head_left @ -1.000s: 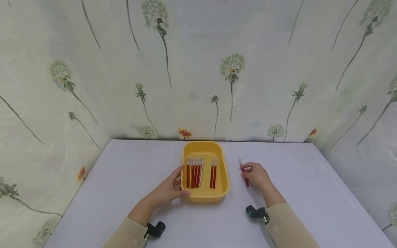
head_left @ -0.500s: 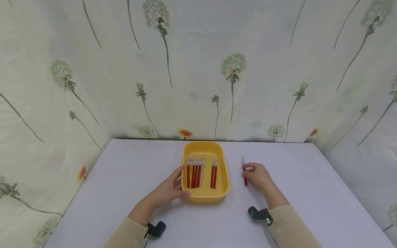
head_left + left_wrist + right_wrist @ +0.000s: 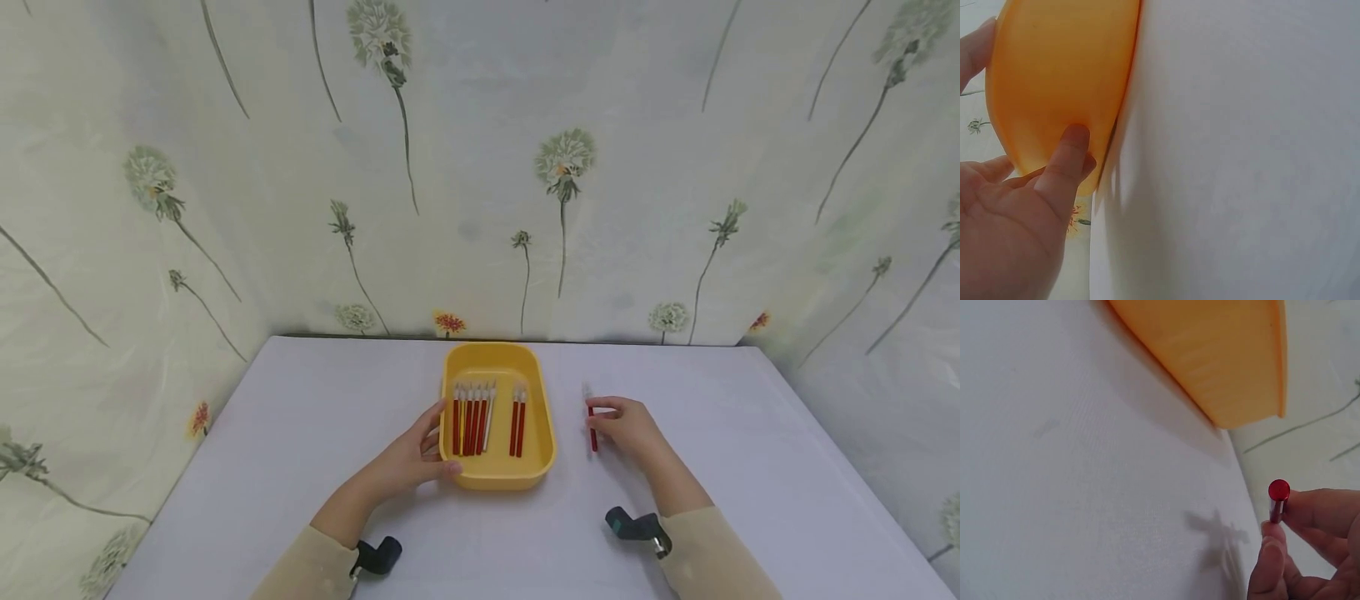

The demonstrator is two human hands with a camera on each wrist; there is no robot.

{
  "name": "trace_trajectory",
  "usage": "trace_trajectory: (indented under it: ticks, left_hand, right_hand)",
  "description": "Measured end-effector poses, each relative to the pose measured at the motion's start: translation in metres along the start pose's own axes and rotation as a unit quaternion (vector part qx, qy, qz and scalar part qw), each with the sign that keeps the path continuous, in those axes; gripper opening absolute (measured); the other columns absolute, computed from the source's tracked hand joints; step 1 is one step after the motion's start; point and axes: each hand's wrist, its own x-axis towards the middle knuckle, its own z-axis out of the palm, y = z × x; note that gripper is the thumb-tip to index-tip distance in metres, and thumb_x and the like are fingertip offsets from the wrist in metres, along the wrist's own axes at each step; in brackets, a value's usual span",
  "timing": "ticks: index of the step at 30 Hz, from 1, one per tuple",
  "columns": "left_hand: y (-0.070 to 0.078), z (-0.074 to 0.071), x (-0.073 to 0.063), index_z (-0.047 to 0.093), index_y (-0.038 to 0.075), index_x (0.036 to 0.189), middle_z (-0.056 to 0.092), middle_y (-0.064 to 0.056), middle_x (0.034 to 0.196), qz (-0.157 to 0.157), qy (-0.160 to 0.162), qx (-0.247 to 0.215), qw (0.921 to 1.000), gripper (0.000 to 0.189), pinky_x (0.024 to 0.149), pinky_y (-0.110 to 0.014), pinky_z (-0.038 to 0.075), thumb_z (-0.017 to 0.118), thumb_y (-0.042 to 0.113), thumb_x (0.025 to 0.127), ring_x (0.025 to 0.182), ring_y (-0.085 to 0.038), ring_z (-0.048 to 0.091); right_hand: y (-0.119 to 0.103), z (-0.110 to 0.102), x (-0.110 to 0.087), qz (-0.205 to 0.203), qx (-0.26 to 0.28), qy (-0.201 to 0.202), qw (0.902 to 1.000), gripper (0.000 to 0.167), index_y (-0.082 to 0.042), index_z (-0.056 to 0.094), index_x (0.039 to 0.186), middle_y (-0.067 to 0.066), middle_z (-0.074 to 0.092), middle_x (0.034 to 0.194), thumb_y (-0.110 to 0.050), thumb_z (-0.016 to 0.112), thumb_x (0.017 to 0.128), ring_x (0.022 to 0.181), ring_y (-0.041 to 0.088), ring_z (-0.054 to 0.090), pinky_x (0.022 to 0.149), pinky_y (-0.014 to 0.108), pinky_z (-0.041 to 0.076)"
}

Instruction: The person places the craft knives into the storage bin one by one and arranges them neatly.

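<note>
My left hand (image 3: 405, 454) holds the left side of a yellow plastic tray (image 3: 498, 481), thumb at the near rim. In the left wrist view its fingers (image 3: 1074, 137) press the tray's outer wall (image 3: 1060, 69). To the right of the tray, my right hand (image 3: 633, 433) pinches a slim red pen-like tool (image 3: 593, 440) with a pale, narrow tip pointing away from me. The right wrist view shows the tool's glossy round end (image 3: 1279, 489) between thumb and fingers. A row of similar tools (image 3: 470, 427) lies in the tray's left half; two red ones (image 3: 517, 427) lie farther right.
Among the left row are one yellow tool (image 3: 461, 429) and one whitish tool (image 3: 489, 425). A white cloth covers the table (image 3: 337, 400). Behind it hangs a curtain (image 3: 465, 167) printed with dandelions. A small black camera (image 3: 378, 556) sits at each wrist.
My right hand has shifted slightly right, and the red pen-like tool has swung from a slant to nearly straight away from me. The left hand and tray stay put.
</note>
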Motion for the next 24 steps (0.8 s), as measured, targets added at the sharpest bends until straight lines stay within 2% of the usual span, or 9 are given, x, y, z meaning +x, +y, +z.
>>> trace_trajectory:
  ticks: [4,11,17,24]
  left_hand:
    - [0.0,0.0,0.0,0.012,0.024,0.162,0.018,-0.012,0.166,-0.001,0.0,0.003,1.0,0.107,0.11,-0.044,0.042,0.083,0.032,0.083,0.143,-0.031,0.039]
    - [-0.001,0.0,0.001,0.012,0.024,0.162,0.017,-0.013,0.166,-0.004,0.003,0.009,0.9999,0.107,0.11,-0.044,0.041,0.083,0.033,0.083,0.144,-0.032,0.037]
    - [-0.001,-0.001,0.001,0.012,0.023,0.162,0.017,-0.013,0.166,-0.004,0.0,0.01,0.9999,0.107,0.11,-0.044,0.041,0.083,0.034,0.083,0.144,-0.032,0.037]
    - [0.001,-0.001,0.001,0.012,0.024,0.162,0.017,-0.012,0.166,-0.008,0.003,0.013,0.9999,0.106,0.11,-0.044,0.041,0.083,0.034,0.083,0.144,-0.032,0.038]
  right_hand:
    - [-0.004,-0.002,-0.006,0.0,0.022,-0.001,0.9998,0.042,-0.005,0.063,0.134,0.017,0.069,0.115,-0.018,0.07,0.095,0.09,0.022,0.062,0.08,0.03,0.057]
    - [-0.015,-0.003,-0.015,0.01,0.086,-0.007,0.9962,0.044,-0.004,0.06,0.137,0.02,0.065,0.121,-0.015,0.069,0.095,0.096,0.022,0.066,0.088,0.033,0.058]
    - [-0.025,-0.003,-0.021,0.008,0.115,-0.009,0.9933,0.045,-0.005,0.058,0.139,0.02,0.064,0.122,-0.014,0.068,0.096,0.097,0.021,0.068,0.088,0.034,0.058]
    - [-0.038,-0.003,-0.03,-0.006,0.145,-0.009,0.9894,0.045,-0.004,0.057,0.14,0.02,0.063,0.123,-0.014,0.067,0.097,0.111,0.036,0.065,0.09,0.036,0.057]
